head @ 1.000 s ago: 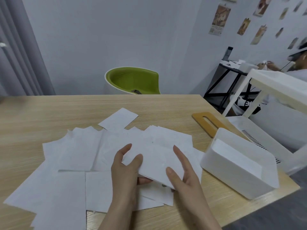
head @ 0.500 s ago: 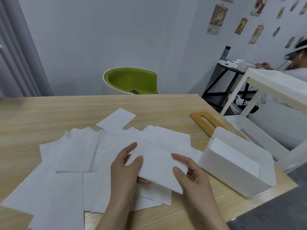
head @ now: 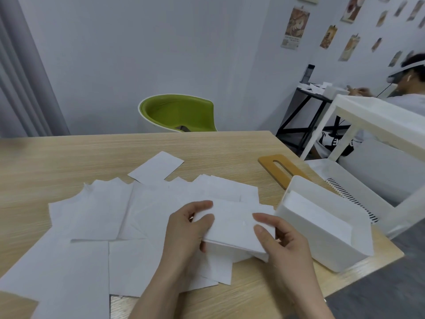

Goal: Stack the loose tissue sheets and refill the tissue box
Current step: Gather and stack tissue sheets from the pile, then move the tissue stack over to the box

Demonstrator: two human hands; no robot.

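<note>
A small stack of white tissue sheets [head: 234,226] is held just above the table between both hands. My left hand [head: 187,231] grips its left end, fingers on top and thumb underneath. My right hand [head: 279,240] pinches its right end, thumb on top and fingers curled below. Several loose tissue sheets [head: 96,215] lie spread and overlapping over the wooden table [head: 69,157]; one sheet [head: 156,166] lies apart, farther back. The open white tissue box [head: 322,224] stands just right of the stack, with white tissue inside.
The box's wooden lid [head: 279,169] with a slot lies behind the box. A green chair [head: 179,113] stands past the table's far edge. A white rack [head: 377,143] stands at the right, and another person [head: 411,88] sits beyond it. The table's right edge runs close to the box.
Both hands have closed in on the stack and moved it slightly right, toward the box. My right hand went from lying flat on the sheets to pinching the stack's end.
</note>
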